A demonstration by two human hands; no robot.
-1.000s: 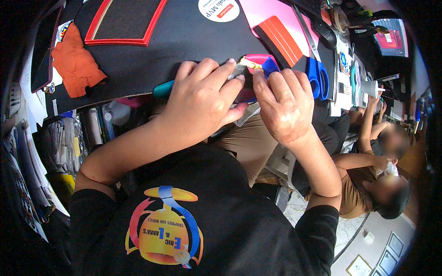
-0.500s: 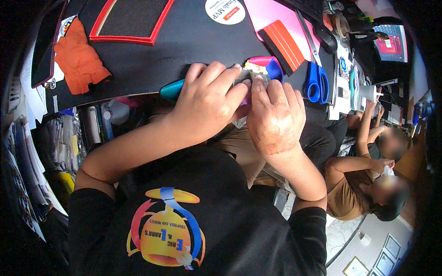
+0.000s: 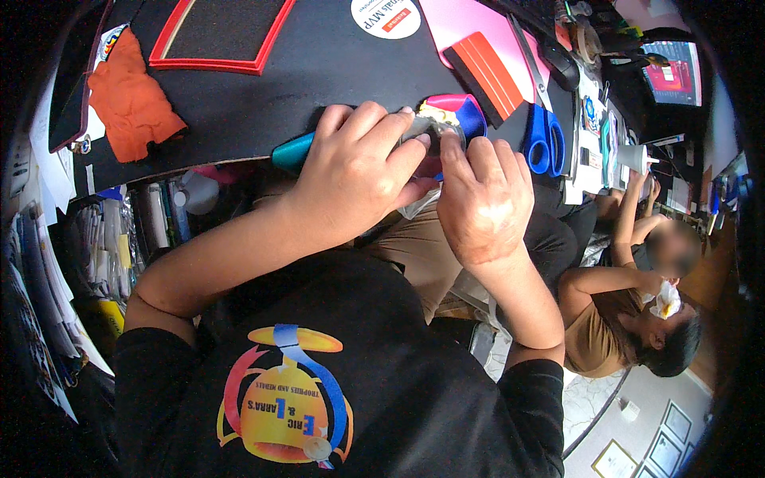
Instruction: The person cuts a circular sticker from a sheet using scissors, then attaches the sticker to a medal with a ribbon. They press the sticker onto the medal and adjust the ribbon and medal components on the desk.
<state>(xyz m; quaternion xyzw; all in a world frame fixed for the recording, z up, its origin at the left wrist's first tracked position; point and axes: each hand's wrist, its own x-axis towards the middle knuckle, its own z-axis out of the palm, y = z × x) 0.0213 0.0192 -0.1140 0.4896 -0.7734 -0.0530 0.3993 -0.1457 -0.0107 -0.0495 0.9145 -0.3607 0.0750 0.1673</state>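
At the table's near edge, a gold-coloured piece [image 3: 446, 117] is joined to a pink and blue ribbon [image 3: 472, 114]. Bent fingers of my left hand [image 3: 355, 163] pinch its left side. My right hand [image 3: 486, 195] presses thumb and forefinger on the right side, close to my left fingertips. Clear film [image 3: 420, 205] shows beneath the fingers; most of the piece is hidden by them. Under my left hand, a teal rounded object [image 3: 292, 151] sticks out at the edge.
Blue-handled scissors [image 3: 545, 142] lie at the right by a red and black squeegee-like block [image 3: 484, 77] and pink sheet [image 3: 446, 28]. A red-framed dark pad [image 3: 215, 64], round white sticker [image 3: 386, 16] and orange cloth [image 3: 134, 99] are farther off. Two people sit at the right.
My right hand has shifted slightly right, its fingers a little apart from my left ones, showing more grey and clear film between. A person at the right has moved a white wrapper.
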